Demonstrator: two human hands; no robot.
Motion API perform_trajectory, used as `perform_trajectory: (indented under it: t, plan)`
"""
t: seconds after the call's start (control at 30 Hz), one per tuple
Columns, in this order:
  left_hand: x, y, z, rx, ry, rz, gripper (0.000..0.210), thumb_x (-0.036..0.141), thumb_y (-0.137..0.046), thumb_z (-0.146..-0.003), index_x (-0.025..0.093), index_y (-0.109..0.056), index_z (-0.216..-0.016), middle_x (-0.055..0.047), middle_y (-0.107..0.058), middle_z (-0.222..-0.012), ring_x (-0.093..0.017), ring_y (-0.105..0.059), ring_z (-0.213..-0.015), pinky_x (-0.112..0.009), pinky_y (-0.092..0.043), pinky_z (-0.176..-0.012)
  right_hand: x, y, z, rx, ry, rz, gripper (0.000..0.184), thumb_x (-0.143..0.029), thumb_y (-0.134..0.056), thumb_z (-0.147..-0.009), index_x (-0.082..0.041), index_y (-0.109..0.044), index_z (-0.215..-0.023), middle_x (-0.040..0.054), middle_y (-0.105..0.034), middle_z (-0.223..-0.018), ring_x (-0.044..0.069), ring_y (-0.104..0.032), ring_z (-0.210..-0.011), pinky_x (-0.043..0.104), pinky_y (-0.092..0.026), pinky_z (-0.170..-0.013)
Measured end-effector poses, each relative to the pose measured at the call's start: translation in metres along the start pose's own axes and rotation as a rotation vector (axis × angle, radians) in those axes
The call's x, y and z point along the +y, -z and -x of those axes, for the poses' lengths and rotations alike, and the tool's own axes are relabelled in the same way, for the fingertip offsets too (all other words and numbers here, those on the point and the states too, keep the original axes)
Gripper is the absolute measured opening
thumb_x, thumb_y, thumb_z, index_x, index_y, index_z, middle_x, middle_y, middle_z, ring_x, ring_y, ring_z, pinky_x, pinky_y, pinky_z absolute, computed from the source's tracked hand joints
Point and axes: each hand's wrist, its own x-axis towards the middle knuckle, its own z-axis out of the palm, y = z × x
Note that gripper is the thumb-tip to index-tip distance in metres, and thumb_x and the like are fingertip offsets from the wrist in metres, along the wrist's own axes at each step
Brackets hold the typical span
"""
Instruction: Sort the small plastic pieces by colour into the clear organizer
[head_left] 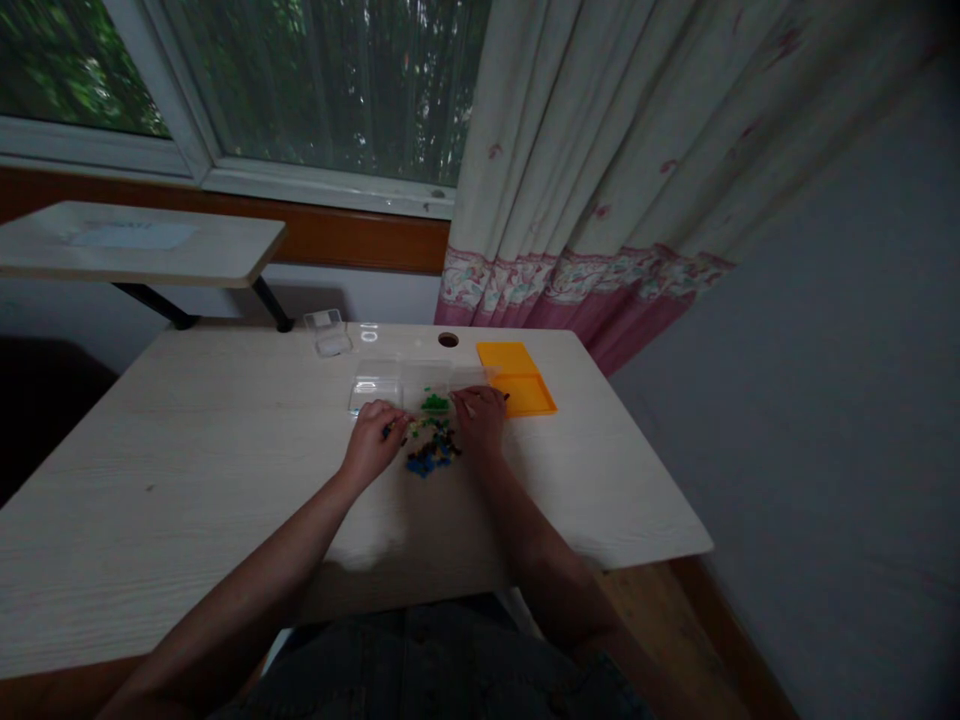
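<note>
Dark clothing [420, 660] below; beyond, the left hand [376, 438] seems to pinch dark bits [387, 431], the right hand [481, 412] curls by the clear tray [426, 374] (grip I can't tell). Loose coloured pieces [431, 456] lie between; light fingertips suit them.

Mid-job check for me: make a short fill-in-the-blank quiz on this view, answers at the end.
1. The cluster of small pieces just beyond the mixed pile is coloured ____.
2. Along its edge nearest the person, the mixed pile is mostly ____.
3. The hand nearer the orange case is the person's ____ one.
4. The small clear box near the table's far edge has its lid ____.

Missing words: green; blue; right; open.
</note>
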Motion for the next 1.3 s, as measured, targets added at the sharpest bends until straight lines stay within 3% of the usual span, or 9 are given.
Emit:
perform_trajectory:
  t: [0.7, 1.3]
  plan:
    - [0.0005, 0.0024, -0.0001, -0.04, -0.034, -0.089, 0.023, 0.031, -0.052, -0.093, 0.02, -0.072, -0.088, -0.006, -0.061, -0.082, -0.021, -0.053, -0.085, -0.037, -0.042, -0.081, 0.0031, -0.0019, 0.0026, -0.185, -0.049, 0.056, 0.018, -0.032, -0.061, -0.089, -0.022, -0.076, -0.092, 0.0063, -0.068, -0.095, 0.02, -0.053, -0.099, 0.035, -0.038, -0.093]
    - [0.0008, 0.0038, -0.0007, -0.056, -0.036, -0.084, 0.025, 0.033, -0.051, -0.093, 0.02, -0.072, -0.089, -0.006, -0.061, -0.083, -0.021, -0.054, -0.086, -0.037, -0.042, -0.081, -0.0001, 0.0004, 0.0023, -0.224, -0.065, 0.06, 0.021, -0.034, -0.058, -0.091, -0.023, -0.076, -0.096, 0.0067, -0.067, -0.097, 0.022, -0.052, -0.101, 0.037, -0.037, -0.094]
